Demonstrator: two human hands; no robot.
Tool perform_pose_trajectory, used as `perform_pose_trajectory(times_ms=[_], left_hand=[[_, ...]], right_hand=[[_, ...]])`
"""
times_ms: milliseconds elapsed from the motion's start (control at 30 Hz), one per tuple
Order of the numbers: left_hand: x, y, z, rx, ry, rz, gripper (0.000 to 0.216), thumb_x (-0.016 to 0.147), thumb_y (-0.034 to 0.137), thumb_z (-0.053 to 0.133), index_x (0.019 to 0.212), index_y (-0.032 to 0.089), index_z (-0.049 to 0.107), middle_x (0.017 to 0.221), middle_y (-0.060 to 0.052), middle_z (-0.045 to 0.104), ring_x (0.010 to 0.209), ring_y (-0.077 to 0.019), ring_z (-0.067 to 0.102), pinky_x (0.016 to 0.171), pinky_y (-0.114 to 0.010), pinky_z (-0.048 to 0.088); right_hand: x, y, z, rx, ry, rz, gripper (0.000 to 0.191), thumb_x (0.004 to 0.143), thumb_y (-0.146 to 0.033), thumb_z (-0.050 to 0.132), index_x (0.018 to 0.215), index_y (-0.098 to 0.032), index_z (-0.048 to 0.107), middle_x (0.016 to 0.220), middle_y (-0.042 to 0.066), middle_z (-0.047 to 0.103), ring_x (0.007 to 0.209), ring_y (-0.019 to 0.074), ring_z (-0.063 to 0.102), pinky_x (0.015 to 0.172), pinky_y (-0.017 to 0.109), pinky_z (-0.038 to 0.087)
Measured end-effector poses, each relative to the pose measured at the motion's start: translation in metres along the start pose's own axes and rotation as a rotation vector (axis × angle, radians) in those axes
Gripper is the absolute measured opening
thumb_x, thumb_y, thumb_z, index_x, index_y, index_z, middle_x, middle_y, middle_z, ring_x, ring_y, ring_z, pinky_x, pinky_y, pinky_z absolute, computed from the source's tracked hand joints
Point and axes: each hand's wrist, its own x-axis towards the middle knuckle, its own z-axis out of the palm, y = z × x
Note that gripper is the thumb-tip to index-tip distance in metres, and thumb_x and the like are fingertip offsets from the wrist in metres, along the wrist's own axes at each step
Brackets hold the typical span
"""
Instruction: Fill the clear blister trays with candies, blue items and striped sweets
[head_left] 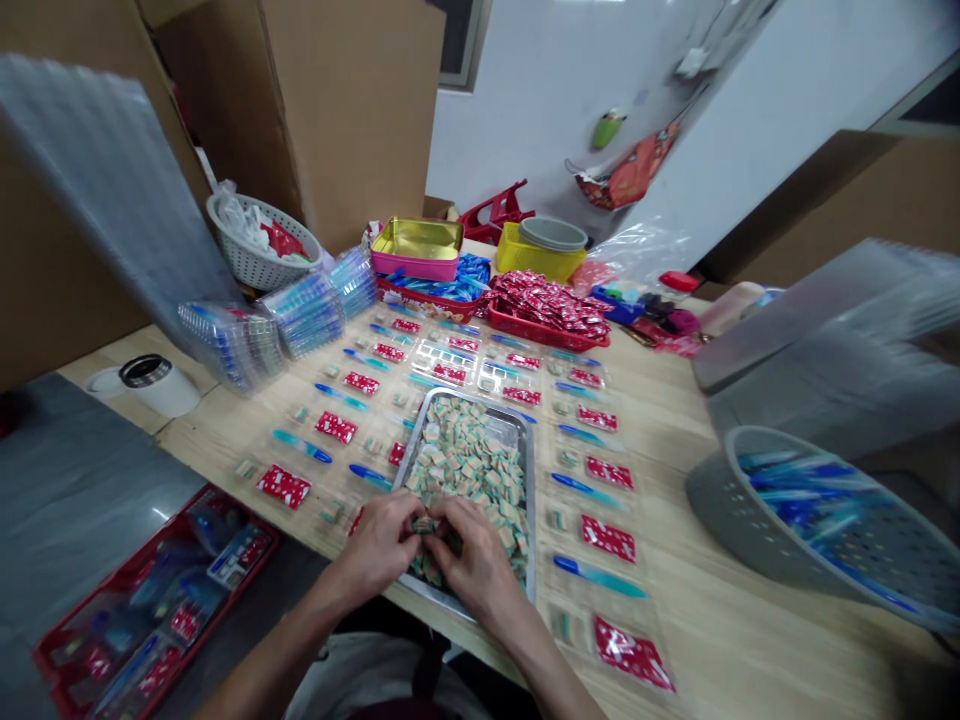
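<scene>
A metal tray [530, 470] full of small striped square pieces [469, 450], cream and pale green, lies in front of me on the table. Over its near end, my left hand [386, 535] and my right hand [469, 550] meet, fingertips pinched together around a few of those striped pieces [425, 524]. Exactly how many is hidden by the fingers. Clear plastic blister trays stand in rows on both sides, each with a blue pen [600, 577], a red patterned packet [632, 652] and striped pieces [561, 625].
Behind are a red tray of red packets [551, 305], a box of blue pens [469, 280] and a pink tin [416, 265]. A grey basket of pens [817, 520] stands right. Stacked blister trays [300, 315] and a white cup [161, 387] are left; a red crate [154, 610] sits below.
</scene>
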Motion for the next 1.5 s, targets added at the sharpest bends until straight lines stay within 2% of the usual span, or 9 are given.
perform_pose_trajectory(times_ms=[267, 600, 767, 1000, 1167, 1333, 1500], left_hand=[[0.0, -0.002, 0.005, 0.009, 0.001, 0.041, 0.019, 0.061, 0.002, 0.043, 0.07, 0.017, 0.049, 0.072, 0.0, 0.049, 0.069, -0.0145, 0.046, 0.063, -0.025, 0.032], [-0.003, -0.004, 0.01, -0.018, 0.044, 0.092, 0.026, 0.063, 0.001, 0.041, 0.08, 0.017, 0.054, 0.078, -0.002, 0.054, 0.074, -0.0155, 0.05, 0.067, -0.025, 0.037], [-0.006, -0.007, 0.005, 0.019, 0.013, 0.012, 0.018, 0.064, 0.007, 0.044, 0.072, 0.017, 0.057, 0.071, -0.001, 0.057, 0.066, -0.0153, 0.053, 0.061, -0.025, 0.038], [0.003, -0.021, 0.001, -0.208, -0.052, -0.015, 0.014, 0.066, 0.025, 0.056, 0.074, 0.018, 0.065, 0.055, 0.002, 0.058, 0.051, -0.0131, 0.052, 0.049, -0.021, 0.04], [0.007, -0.003, 0.002, -0.344, -0.104, 0.001, 0.013, 0.065, 0.03, 0.063, 0.068, 0.017, 0.065, 0.054, 0.001, 0.058, 0.05, -0.012, 0.051, 0.047, -0.019, 0.041], [0.009, 0.015, 0.008, -0.32, -0.154, 0.012, 0.014, 0.064, 0.029, 0.06, 0.067, 0.016, 0.065, 0.054, 0.001, 0.056, 0.05, -0.0114, 0.048, 0.047, -0.019, 0.039], [0.006, 0.019, 0.012, -0.281, -0.263, 0.036, 0.014, 0.067, 0.028, 0.058, 0.07, 0.015, 0.064, 0.057, 0.001, 0.055, 0.053, -0.0119, 0.049, 0.05, -0.02, 0.039]], right_hand=[[-0.003, 0.008, 0.008, 0.017, 0.063, -0.136, 0.025, 0.069, 0.0, 0.046, 0.081, -0.02, 0.055, 0.077, 0.001, 0.061, 0.079, 0.0191, 0.055, 0.077, 0.032, 0.039], [-0.002, 0.014, 0.013, -0.113, 0.075, -0.319, 0.021, 0.085, -0.005, 0.041, 0.082, -0.018, 0.058, 0.077, 0.005, 0.061, 0.074, 0.0183, 0.054, 0.078, 0.035, 0.04], [-0.003, 0.008, 0.012, -0.146, 0.096, -0.32, 0.024, 0.081, -0.003, 0.042, 0.085, -0.018, 0.06, 0.076, 0.005, 0.062, 0.076, 0.0184, 0.056, 0.083, 0.035, 0.041], [-0.005, -0.005, -0.009, -0.246, 0.099, -0.317, 0.018, 0.077, -0.006, 0.047, 0.084, -0.019, 0.056, 0.074, 0.002, 0.06, 0.072, 0.0151, 0.054, 0.085, 0.031, 0.041], [-0.016, -0.006, -0.023, -0.246, 0.167, -0.341, 0.015, 0.076, -0.008, 0.047, 0.084, -0.018, 0.054, 0.074, 0.002, 0.061, 0.072, 0.0146, 0.056, 0.09, 0.032, 0.04], [-0.03, -0.001, -0.036, -0.227, 0.218, -0.34, 0.015, 0.078, -0.008, 0.046, 0.085, -0.018, 0.054, 0.072, 0.0, 0.061, 0.069, 0.0127, 0.056, 0.096, 0.033, 0.037], [-0.046, 0.002, -0.028, -0.184, 0.232, -0.262, 0.016, 0.081, -0.009, 0.045, 0.087, -0.019, 0.056, 0.077, 0.002, 0.064, 0.074, 0.0134, 0.058, 0.097, 0.034, 0.037]])
